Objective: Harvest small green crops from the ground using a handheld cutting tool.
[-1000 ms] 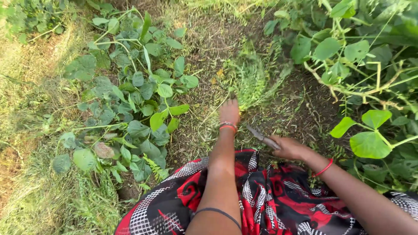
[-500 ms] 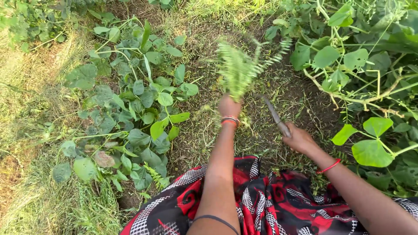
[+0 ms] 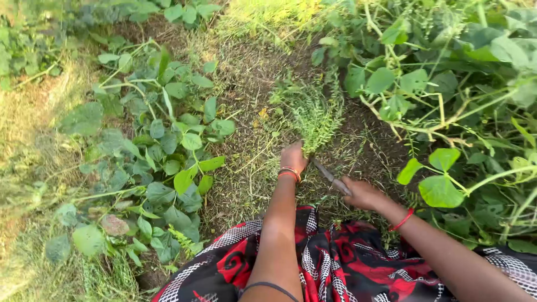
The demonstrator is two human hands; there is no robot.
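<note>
Two hands work low over a patch of bare soil [image 3: 369, 148] between leafy plants. The left hand [image 3: 292, 157] is closed around the base of a feathery green weed tuft [image 3: 313, 114], its grip clamped on the stems just where they meet the ground; the tuft stands upright above the fist and fans out toward the top. Red and gold bangles [image 3: 289, 174] circle that wrist.

The right hand [image 3: 362, 194] is clamped on the handle of a small blade [image 3: 327, 173], which slants up and to the left so that its tip lies just beside the left fist, at the foot of the tuft. Whether the tip touches the stems cannot be told. A red band [image 3: 403, 220] sits on the right wrist.

Both forearms reach forward over a red, black and white patterned cloth [image 3: 335, 263] at the lower edge of the view. Broad-leaved bean plants [image 3: 162, 151] spread to the left, a denser vine tangle [image 3: 447, 100] to the right, and dry grass [image 3: 33, 117] lies at the far left.
</note>
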